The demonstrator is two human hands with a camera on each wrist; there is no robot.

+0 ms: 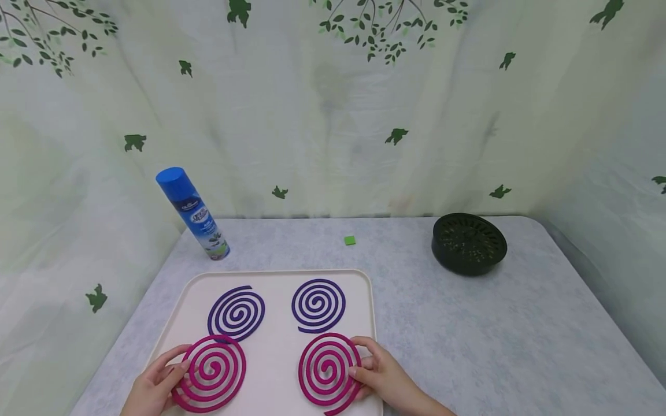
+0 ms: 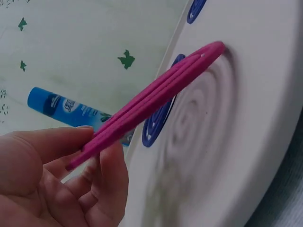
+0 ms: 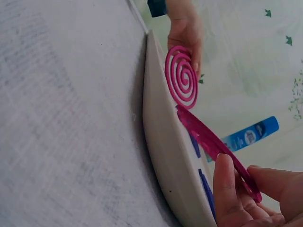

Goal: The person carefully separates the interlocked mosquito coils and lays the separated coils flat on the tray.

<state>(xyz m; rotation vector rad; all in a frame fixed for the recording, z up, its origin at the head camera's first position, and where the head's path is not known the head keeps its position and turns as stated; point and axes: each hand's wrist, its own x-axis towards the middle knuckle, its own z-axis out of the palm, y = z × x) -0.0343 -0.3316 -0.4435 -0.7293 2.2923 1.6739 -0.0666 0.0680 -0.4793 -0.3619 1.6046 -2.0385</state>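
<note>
My left hand [image 1: 157, 382] pinches the outer edge of a pink mosquito coil [image 1: 212, 372] between thumb and fingers. In the left wrist view this pink coil [image 2: 147, 106] is tilted and held above the white tray [image 2: 265, 71], casting a shadow on it. A second pink mosquito coil [image 1: 329, 370] is pinched at its right edge by my right hand [image 1: 382, 372], over the tray's right side. Two dark blue coils lie flat at the back of the tray, a left one [image 1: 236, 313] and a right one [image 1: 318, 306]. The left pink coil slightly overlaps the left blue one in the head view.
A blue spray can [image 1: 192, 212] stands behind the tray's left corner. At the back right is a round black holder [image 1: 469, 244] with a slotted top. A small green square [image 1: 350, 240] lies near the table's back edge. A leaf-patterned curtain [image 1: 333, 115] hangs behind.
</note>
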